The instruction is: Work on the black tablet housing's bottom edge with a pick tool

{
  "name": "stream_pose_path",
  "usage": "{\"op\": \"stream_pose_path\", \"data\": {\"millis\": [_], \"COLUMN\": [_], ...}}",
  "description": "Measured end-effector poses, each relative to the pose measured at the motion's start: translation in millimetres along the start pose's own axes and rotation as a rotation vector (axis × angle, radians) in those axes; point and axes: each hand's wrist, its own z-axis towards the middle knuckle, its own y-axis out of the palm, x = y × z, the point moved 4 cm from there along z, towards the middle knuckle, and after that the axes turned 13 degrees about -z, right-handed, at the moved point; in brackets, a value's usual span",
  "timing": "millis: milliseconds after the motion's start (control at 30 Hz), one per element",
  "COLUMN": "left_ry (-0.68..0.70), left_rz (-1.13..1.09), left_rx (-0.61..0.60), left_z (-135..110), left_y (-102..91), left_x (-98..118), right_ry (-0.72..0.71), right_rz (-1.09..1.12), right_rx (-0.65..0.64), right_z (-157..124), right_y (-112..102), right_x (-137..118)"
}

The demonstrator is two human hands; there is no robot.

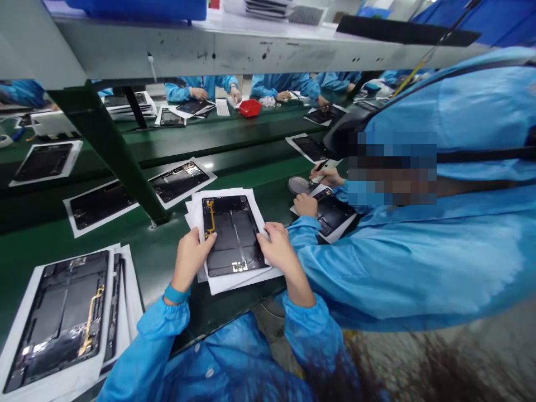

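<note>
Between my two hands lies an opened tablet housing (228, 240), black inside, with an orange ribbon cable along its left side. Sheets of white paper (221, 286) lie under it on the green workbench. My left hand (190, 254) grips the housing's left edge, thumb on top. On the opposite edge, my right hand (278, 245) has its thumb over the rim and its fingers curled at the side. Left of me, another opened tablet housing (62, 312) with an orange cable rests on white paper, partly over a further one.
A co-worker in blue sits close at my right, hands (307, 204) over another tablet housing (333, 212). A green post (113, 151) rises from the bench, beside more housings (182, 181). A shelf beam (251, 53) crosses above. People opposite work near a red tray (250, 108).
</note>
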Motion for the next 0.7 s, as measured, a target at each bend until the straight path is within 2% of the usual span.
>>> {"op": "stream_pose_path", "data": {"millis": [133,300,500,700], "left_ry": [0.034,0.072,0.037,0.007], "left_rz": [0.087,0.085,-0.072,-0.273], "left_rx": [0.045,0.096,0.134,0.199], "left_z": [-15,-14,-16,-24], "left_y": [0.0,7.8,9.0,7.5], "left_x": [-2,-9,-24,-39], "right_ry": [0.014,0.0,0.016,0.077], "right_rz": [-0.032,-0.036,0.04,0.256], "right_rx": [0.024,0.047,0.051,-0.01], "right_z": [-10,-4,0,-4], "right_y": [12,8,8,7], "right_x": [5,3,-1,-10]}}
